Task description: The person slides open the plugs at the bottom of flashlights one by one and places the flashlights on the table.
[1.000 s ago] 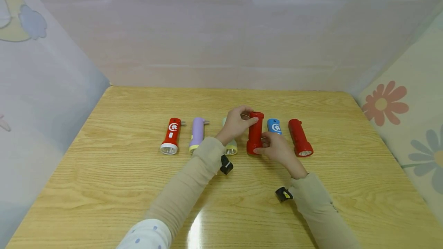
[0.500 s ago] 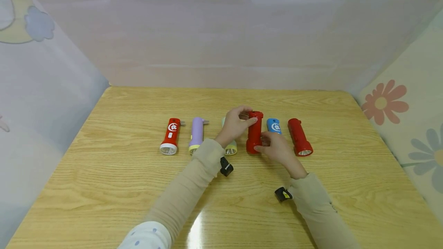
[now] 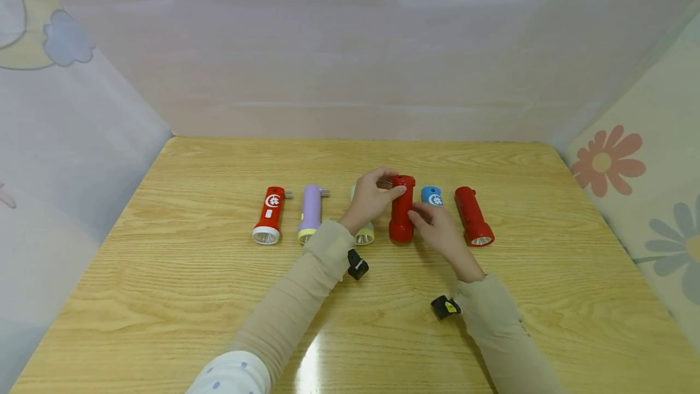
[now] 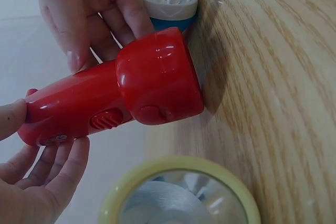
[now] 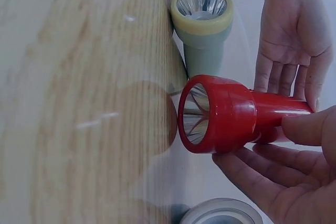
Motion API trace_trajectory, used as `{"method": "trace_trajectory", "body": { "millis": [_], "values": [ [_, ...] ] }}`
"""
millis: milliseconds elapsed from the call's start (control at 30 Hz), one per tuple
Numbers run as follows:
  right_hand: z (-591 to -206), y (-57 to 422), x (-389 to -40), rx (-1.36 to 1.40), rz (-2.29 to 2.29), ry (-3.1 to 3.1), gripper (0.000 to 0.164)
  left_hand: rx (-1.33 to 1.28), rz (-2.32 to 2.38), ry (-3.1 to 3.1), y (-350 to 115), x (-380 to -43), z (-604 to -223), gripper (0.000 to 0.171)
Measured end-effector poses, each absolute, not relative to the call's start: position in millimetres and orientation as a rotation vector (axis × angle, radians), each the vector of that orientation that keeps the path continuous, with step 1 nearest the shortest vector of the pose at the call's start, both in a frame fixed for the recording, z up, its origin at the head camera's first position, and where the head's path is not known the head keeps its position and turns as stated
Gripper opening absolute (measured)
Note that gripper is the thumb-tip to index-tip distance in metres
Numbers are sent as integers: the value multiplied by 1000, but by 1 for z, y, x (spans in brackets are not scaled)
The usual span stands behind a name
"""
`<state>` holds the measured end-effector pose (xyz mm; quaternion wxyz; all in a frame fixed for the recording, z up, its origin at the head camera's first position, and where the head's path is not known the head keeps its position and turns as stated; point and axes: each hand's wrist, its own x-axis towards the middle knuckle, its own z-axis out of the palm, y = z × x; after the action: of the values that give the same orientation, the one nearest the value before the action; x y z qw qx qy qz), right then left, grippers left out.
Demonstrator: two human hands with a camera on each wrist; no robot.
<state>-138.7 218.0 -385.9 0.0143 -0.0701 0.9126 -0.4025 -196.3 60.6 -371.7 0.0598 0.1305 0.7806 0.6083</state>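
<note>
A red flashlight [image 3: 402, 217] is tilted with its lens end low over the table. My left hand [image 3: 372, 196] pinches its tail end between thumb and fingers. On the other side, my right hand [image 3: 437, 230] holds it by the body, with the thumb on the barrel and the fingers under it, as the right wrist view shows. A ribbed switch shows on the red flashlight [image 4: 157, 82] in the left wrist view. Its reflector faces the tabletop in the right wrist view. My left hand partly covers a pale green flashlight [image 3: 364, 235] with a yellow rim.
To the left lie a red-and-white flashlight [image 3: 269, 217] and a purple one [image 3: 312, 208], both with plug prongs out. A blue flashlight [image 3: 432, 195], partly behind my right hand, and another red flashlight [image 3: 474, 217] lie to the right. Walls border the wooden table [image 3: 191, 297].
My right hand has slid up the red flashlight, its thumb going from the wide head to the barrel. The left hand has kept its pinch, and the flashlight has barely moved.
</note>
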Motion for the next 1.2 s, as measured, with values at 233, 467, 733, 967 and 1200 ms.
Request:
{"method": "trace_trajectory", "body": {
  "millis": [233,467,733,967,1200],
  "values": [
    [-387,215,-141,-146,-1411,2815,35,368,1856,2342,61,-196,-373,36],
    [-388,215,-142,-113,-1502,2784,34,381,1864,2338,61,-196,-374,33],
    [-390,215,-141,-153,-1535,2784,34,400,1863,2356,60,-194,-374,34],
    [-389,215,-139,-164,-1538,2802,33,432,1881,2347,58,-192,-373,35],
    [-389,217,-137,-179,-1543,2803,34,444,1882,2332,58,-190,-373,32]
  ]
}}
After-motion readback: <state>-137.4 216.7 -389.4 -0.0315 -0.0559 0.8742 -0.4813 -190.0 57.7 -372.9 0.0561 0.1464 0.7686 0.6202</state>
